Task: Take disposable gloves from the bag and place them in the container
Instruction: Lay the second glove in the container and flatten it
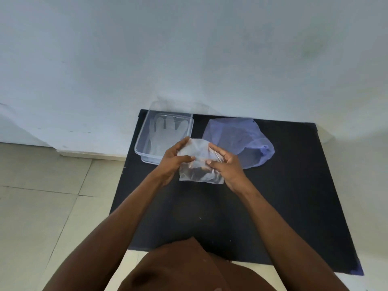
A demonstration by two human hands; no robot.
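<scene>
- Head view shows the left hand (171, 162) and right hand (227, 166) each pinching a side of one thin translucent glove (199, 164), held between them above the black mat (283, 196).
- Just beyond the left hand sits one clear container (142, 141), with at least one glove inside (165, 127); the layers are too sheer to count surely.
- Beyond the right hand lies one bluish bag (237, 137), slumped open; whether more gloves remain in it I cannot tell.
- Progress looks partway: some gloves are placed, and the held one has yet to go in the container.
</scene>
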